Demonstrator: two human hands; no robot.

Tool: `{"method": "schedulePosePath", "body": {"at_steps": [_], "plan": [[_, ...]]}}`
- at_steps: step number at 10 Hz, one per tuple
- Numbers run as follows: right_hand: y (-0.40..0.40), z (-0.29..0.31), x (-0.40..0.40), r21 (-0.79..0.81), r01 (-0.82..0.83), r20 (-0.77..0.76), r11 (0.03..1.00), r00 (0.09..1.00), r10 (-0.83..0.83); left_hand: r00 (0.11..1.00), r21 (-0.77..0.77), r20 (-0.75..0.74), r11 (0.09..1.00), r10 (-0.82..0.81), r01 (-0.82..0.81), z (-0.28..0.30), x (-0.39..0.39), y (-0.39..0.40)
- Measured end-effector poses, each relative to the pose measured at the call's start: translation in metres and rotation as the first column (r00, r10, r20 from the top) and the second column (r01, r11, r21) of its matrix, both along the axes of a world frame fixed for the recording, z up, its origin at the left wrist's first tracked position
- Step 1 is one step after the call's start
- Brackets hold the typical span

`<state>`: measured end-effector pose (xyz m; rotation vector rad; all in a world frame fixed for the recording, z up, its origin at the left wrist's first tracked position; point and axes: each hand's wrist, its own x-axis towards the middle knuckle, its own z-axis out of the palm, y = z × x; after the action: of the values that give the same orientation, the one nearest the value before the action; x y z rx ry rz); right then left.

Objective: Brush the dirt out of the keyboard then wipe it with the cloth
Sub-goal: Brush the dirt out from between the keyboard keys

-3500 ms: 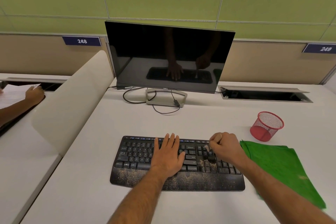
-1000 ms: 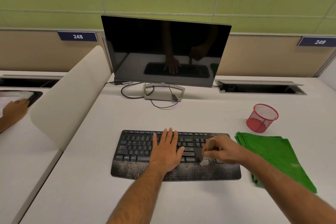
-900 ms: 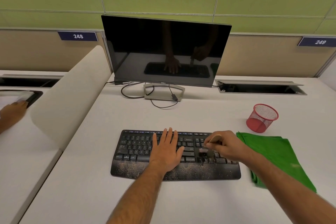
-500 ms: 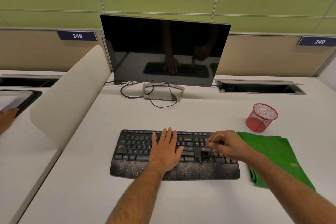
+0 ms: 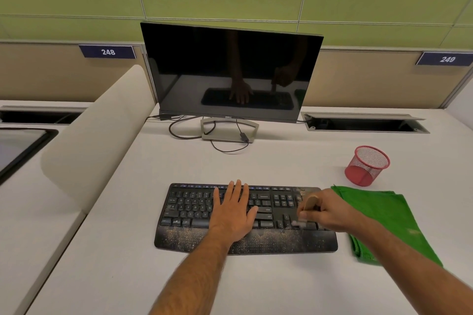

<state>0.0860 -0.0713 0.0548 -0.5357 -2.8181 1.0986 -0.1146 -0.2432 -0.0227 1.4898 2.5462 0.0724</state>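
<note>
A black keyboard (image 5: 189, 210) lies on the white desk (image 5: 256, 161), its palm rest speckled with tan dirt. My left hand (image 5: 234, 212) rests flat on the middle keys, fingers spread. My right hand (image 5: 330, 212) grips a small brush (image 5: 305, 208) with a wooden handle; its pale bristles touch the keys near the keyboard's right end and look blurred. A folded green cloth (image 5: 384, 215) lies on the desk just right of the keyboard.
A dark monitor (image 5: 230, 71) on a stand with loose cables stands behind the keyboard. A red mesh cup (image 5: 367, 165) sits behind the cloth. A cream divider (image 5: 94, 135) borders the desk on the left. An open cable tray (image 5: 363, 124) lies at the back right.
The brush in my right hand has swept back and forth over the right-hand keys and now sits further right. My left hand stayed put. The other person's hand at far left has gone from view.
</note>
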Motion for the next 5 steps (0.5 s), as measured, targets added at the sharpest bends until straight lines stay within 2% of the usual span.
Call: {"method": "schedulePosePath", "body": {"at_steps": [1, 2, 3, 4, 5], "plan": [[0.0007, 0.0004, -0.0008, -0.034, 0.054, -0.059, 0.998, 0.997, -0.056, 1.000, -0.003, -0.002, 1.000, -0.001, 0.001, 0.0004, -0.0003, 0.0001], [-0.0007, -0.0021, -0.0014, -0.004, 0.064, -0.085, 0.998, 0.994, -0.064, 1.000, -0.003, -0.001, 1.000, -0.002, 0.002, 0.0004, 0.0000, -0.0001], [-0.0031, -0.0025, 0.0001, -0.001, -0.032, -0.022, 0.999, 0.999, 0.032, 1.000, 0.003, 0.002, 1.000, -0.002, 0.002, 0.0004, 0.0002, -0.0005], [-0.0030, -0.0014, -0.0014, 0.005, -0.030, -0.033, 1.000, 0.999, 0.031, 1.000, 0.008, 0.009, 1.000, 0.000, 0.000, -0.0003, -0.0001, -0.0005], [-0.0086, -0.0032, -0.0064, 0.078, -0.014, -0.114, 0.997, 0.993, 0.023, 1.000, 0.011, 0.008, 1.000, 0.000, 0.000, -0.0008, -0.0003, -0.0003]]}}
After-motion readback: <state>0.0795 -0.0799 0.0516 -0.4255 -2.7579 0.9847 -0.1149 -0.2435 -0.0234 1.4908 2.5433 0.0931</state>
